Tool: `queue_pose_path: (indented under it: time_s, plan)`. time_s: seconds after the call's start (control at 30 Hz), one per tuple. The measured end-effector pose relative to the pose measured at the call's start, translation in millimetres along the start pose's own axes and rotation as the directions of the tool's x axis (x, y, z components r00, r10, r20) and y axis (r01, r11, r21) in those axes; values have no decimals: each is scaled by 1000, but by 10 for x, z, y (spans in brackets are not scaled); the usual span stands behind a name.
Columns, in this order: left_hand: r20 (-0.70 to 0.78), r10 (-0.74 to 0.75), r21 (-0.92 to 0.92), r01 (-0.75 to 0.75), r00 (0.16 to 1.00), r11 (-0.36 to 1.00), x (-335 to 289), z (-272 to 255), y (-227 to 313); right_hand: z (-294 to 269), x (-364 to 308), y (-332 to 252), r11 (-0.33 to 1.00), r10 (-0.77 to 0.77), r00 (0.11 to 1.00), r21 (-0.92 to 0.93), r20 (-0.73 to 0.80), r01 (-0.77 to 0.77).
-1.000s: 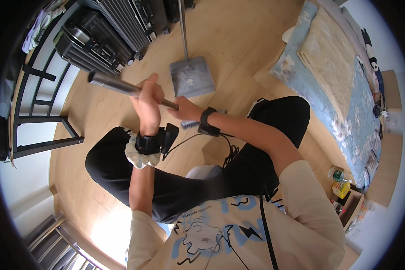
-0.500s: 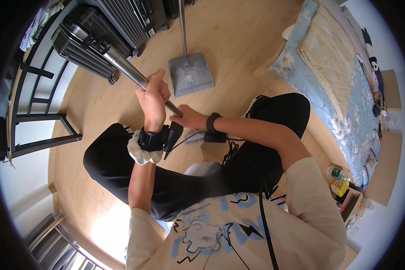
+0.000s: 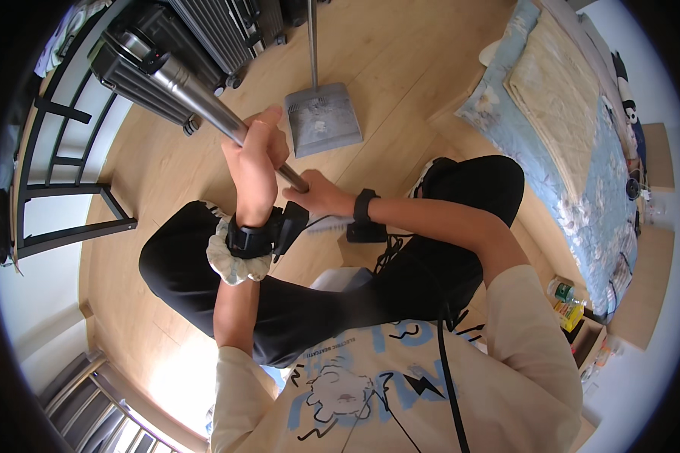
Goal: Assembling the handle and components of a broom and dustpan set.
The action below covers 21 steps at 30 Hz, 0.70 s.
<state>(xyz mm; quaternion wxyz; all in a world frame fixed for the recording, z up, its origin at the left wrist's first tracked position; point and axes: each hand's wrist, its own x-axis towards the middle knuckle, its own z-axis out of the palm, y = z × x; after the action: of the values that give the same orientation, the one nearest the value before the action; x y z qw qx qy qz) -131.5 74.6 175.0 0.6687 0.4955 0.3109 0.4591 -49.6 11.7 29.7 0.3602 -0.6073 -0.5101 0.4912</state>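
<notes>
Gripping a metal pole, the left hand is clamped mid-shaft and the right hand nearer; swinging left, its far end could strike the suitcase.

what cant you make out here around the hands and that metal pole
Head view:
- Lower end of the metal pole: hidden behind the right hand and the left hand.
- Top of the dustpan handle: cut off by the upper edge.
- Bottles at right: too small.
</notes>
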Motion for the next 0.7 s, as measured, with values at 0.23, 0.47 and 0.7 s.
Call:
queue_pose_path:
  time_s: [0.23,0.47,0.7]
  plan:
    - [-55,-27,-24,26,998,999,95,-74,-210,-188,357,215,982,-119,990,-159,-70,107]
    - [-13,126,29,-125,992,992,-47,-1,-76,-235,366,53,977,-194,979,-104,-66,186]
    - [-75,-102,48,106,992,993,-57,95,15,72,-4,180,1000,10,993,4,118,-10]
